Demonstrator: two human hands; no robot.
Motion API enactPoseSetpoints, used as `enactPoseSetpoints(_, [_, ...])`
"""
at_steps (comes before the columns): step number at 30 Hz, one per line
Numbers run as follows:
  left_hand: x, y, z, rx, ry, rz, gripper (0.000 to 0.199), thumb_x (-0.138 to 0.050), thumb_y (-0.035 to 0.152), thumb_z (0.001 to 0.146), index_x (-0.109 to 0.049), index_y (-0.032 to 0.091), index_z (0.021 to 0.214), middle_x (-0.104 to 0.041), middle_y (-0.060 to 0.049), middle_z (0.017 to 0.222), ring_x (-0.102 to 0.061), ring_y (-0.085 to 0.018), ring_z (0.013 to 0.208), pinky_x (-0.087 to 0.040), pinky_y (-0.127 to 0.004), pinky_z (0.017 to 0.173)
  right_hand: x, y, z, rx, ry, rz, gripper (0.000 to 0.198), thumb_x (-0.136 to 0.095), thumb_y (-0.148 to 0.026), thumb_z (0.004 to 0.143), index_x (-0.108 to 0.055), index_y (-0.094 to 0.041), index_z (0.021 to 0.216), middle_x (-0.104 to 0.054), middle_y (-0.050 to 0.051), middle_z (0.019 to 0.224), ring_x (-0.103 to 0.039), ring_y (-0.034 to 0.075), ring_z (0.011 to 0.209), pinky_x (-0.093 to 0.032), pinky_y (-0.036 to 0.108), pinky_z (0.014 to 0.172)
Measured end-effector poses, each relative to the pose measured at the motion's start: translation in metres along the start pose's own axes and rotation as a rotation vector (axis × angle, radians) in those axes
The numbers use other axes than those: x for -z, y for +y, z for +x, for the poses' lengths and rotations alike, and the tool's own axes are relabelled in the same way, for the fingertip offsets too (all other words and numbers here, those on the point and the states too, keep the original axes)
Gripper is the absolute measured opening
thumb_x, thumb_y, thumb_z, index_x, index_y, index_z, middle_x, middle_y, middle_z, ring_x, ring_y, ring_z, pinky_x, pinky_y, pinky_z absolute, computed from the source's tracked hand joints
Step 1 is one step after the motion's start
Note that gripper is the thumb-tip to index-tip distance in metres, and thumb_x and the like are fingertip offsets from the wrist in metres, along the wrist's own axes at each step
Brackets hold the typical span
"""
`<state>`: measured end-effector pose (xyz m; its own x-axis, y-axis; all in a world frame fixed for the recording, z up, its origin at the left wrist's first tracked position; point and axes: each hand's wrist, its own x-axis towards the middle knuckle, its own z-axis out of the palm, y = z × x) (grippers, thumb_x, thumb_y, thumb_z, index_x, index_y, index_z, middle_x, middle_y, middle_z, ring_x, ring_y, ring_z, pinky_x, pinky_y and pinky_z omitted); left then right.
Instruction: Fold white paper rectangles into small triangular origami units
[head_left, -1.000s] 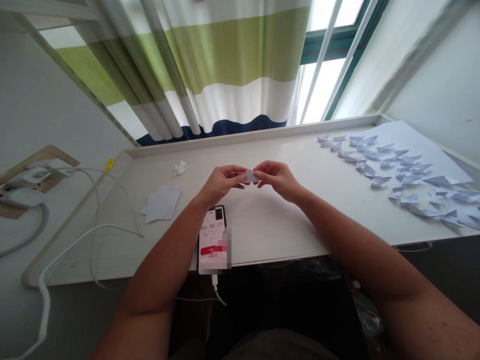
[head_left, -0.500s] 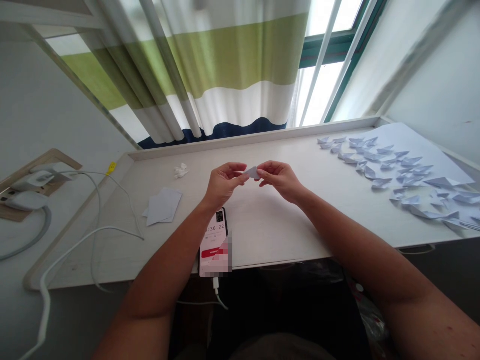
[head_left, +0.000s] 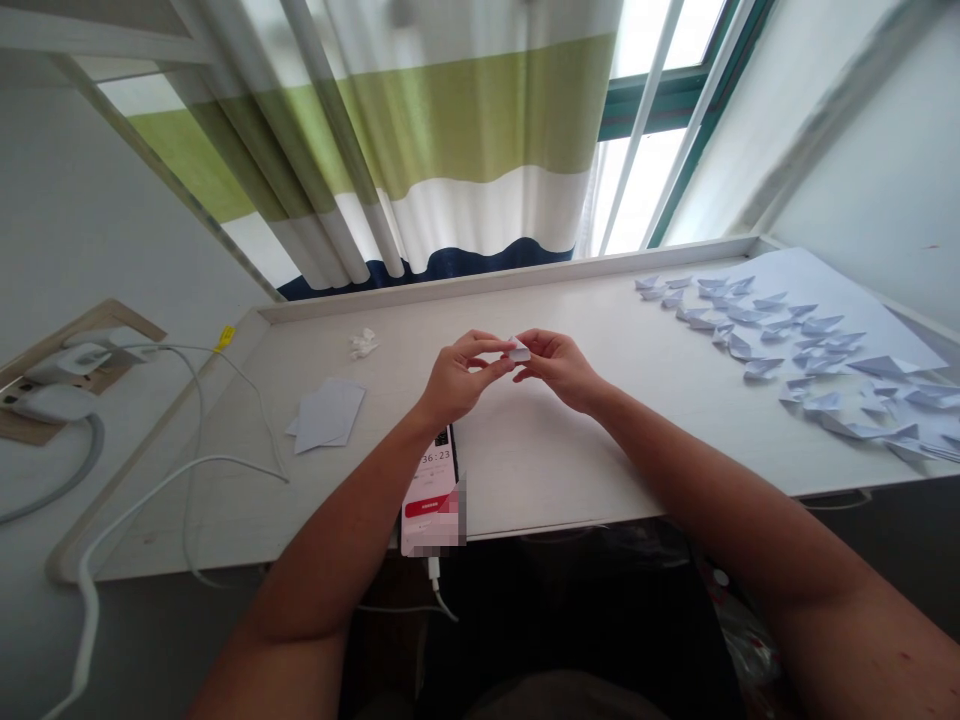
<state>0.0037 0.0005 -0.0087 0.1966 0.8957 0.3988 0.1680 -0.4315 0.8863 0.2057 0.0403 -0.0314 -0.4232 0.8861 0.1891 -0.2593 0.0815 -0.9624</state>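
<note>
A small folded piece of white paper point(head_left: 519, 350) is held between both hands above the middle of the desk. My left hand point(head_left: 466, 372) pinches its left side between thumb and fingers. My right hand point(head_left: 553, 362) grips the right side, its fingertips close against the left ones. Fingers hide part of the paper, so its exact shape cannot be made out. Below my left wrist a phone point(head_left: 431, 505) lies on the desk, partly covered by the forearm, with a timer on its screen.
Many folded paper boats point(head_left: 765, 330) cover the desk's right side, beside a large white sheet point(head_left: 847, 290). Flat paper squares point(head_left: 330, 415) and a crumpled tissue point(head_left: 363, 344) lie at left. White cables point(head_left: 180, 462) run from plugs point(head_left: 67, 375) across the left edge.
Both hands have closed in on each other, the left moving slightly right. The paper has turned from a flat pointed shape to a smaller, tilted one between the fingertips.
</note>
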Motion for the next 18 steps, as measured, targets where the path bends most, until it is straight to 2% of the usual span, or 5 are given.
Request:
enactPoseSetpoints(3, [-0.0006, -0.0014, 0.0002, -0.062, 0.038, 0.053, 0.025, -0.090, 0.045, 0.088, -0.089, 0.031, 0.108, -0.072, -0.006, 0.112, -0.070, -0.020, 0.104, -0.062, -0.033, 0.085, -0.0024, 0.0004, -0.0012, -0.005, -0.045, -0.025, 0.044, -0.099, -0.052, 0.074, -0.080, -0.021, 0.098, -0.081, 0.004, 0.094, -0.076, 0.019, 0.089, -0.066, 0.036, 0.080])
enactPoseSetpoints(6, [0.0009, -0.0034, 0.0014, -0.093, 0.041, 0.059, 0.027, -0.092, 0.047, 0.086, -0.089, 0.030, 0.108, -0.075, -0.006, 0.111, -0.072, -0.020, 0.103, -0.063, -0.032, 0.084, -0.0033, -0.0010, -0.0023, -0.011, -0.076, -0.027, 0.042, -0.096, -0.055, 0.079, -0.083, -0.021, 0.099, -0.082, 0.005, 0.097, -0.076, 0.020, 0.091, -0.065, 0.036, 0.082])
enactPoseSetpoints(10, [0.0028, -0.0058, 0.0021, -0.032, 0.057, -0.023, 0.035, -0.091, 0.048, 0.087, -0.087, 0.023, 0.111, -0.083, -0.009, 0.111, -0.077, -0.022, 0.100, -0.065, -0.038, 0.089, -0.0029, -0.0024, -0.0025, -0.014, -0.045, 0.035, 0.041, -0.099, -0.053, 0.076, -0.081, -0.022, 0.096, -0.081, 0.004, 0.094, -0.075, 0.019, 0.088, -0.065, 0.035, 0.079])
enactPoseSetpoints(14, [0.0023, -0.0047, 0.0010, -0.005, 0.035, -0.042, 0.031, -0.086, 0.047, 0.092, -0.088, 0.019, 0.107, -0.086, -0.011, 0.108, -0.080, -0.024, 0.099, -0.064, -0.040, 0.092, -0.0031, -0.0034, -0.0016, 0.009, -0.005, 0.049, 0.049, -0.102, -0.054, 0.072, -0.081, -0.025, 0.105, -0.079, 0.001, 0.087, -0.073, 0.018, 0.083, -0.064, 0.034, 0.077])
enactPoseSetpoints(18, [0.0018, -0.0021, 0.0008, 0.003, 0.022, 0.029, 0.030, -0.087, 0.045, 0.090, -0.088, 0.021, 0.107, -0.086, -0.010, 0.110, -0.079, -0.025, 0.103, -0.063, -0.039, 0.093, -0.0038, -0.0045, -0.0012, 0.025, 0.026, 0.002, 0.048, -0.101, -0.059, 0.070, -0.082, -0.023, 0.095, -0.080, 0.003, 0.091, -0.072, 0.018, 0.084, -0.062, 0.036, 0.079])
